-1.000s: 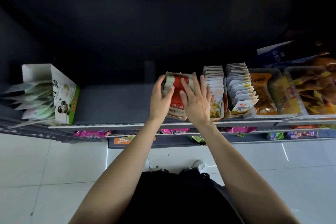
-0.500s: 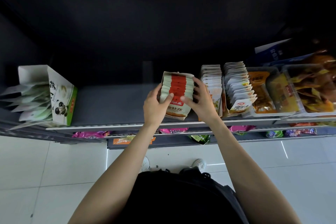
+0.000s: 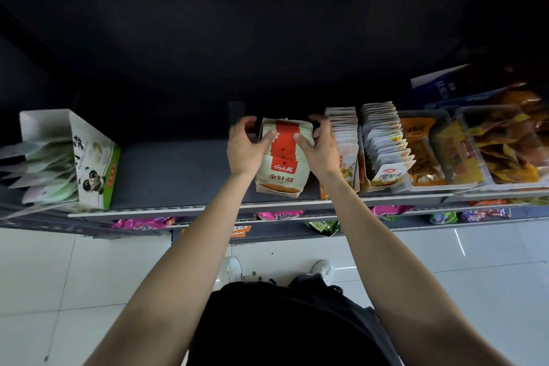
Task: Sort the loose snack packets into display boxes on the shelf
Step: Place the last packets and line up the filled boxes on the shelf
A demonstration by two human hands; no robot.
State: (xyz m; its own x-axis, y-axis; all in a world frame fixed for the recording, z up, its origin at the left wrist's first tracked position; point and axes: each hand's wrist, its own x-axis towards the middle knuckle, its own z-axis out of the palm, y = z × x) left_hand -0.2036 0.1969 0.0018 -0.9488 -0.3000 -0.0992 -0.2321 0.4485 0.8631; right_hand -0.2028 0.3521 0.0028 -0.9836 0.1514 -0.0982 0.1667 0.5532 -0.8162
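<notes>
Gripping the cardboard display box of red-and-cream packets from both sides, the left hand and right hand hide its walls; fingers curl behind, unseen. It sits on the grey shelf, beside glossy packet rows.

1. On the shelf, a display box of snack packets stands near the middle, at the front edge.
2. The left hand lies against the box's left side, the right hand against its right side, thumbs on top of the packets.
3. Just right stand two more rows of packets, then clear trays.
4. Far left, well apart, stands a panda box.
5. Lower shelves lie below.
</notes>
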